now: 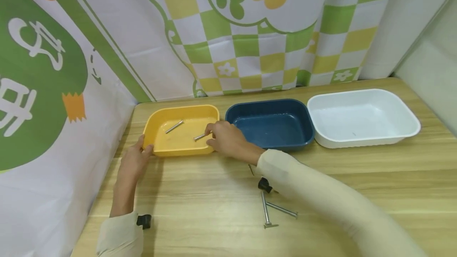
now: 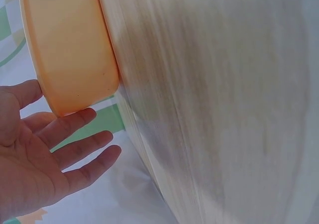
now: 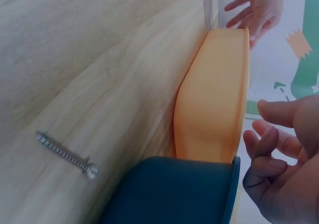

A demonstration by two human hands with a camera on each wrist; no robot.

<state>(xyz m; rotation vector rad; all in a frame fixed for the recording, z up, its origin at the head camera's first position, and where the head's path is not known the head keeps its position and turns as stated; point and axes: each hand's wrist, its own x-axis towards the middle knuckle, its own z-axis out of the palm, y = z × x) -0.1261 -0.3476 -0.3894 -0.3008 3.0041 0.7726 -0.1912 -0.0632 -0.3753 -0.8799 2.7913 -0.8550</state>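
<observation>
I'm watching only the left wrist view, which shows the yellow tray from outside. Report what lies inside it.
Observer: The head view shows two metal screws inside the yellow tray.
Operator: My picture cuts that tray off at the top. Name what is at its right end.
Observer: The right hand is there, with the right-hand screw close to it in the head view.

One screw [image 1: 202, 136] has its right end hidden; the head view crops both sleeves [image 1: 120, 236]
</observation>
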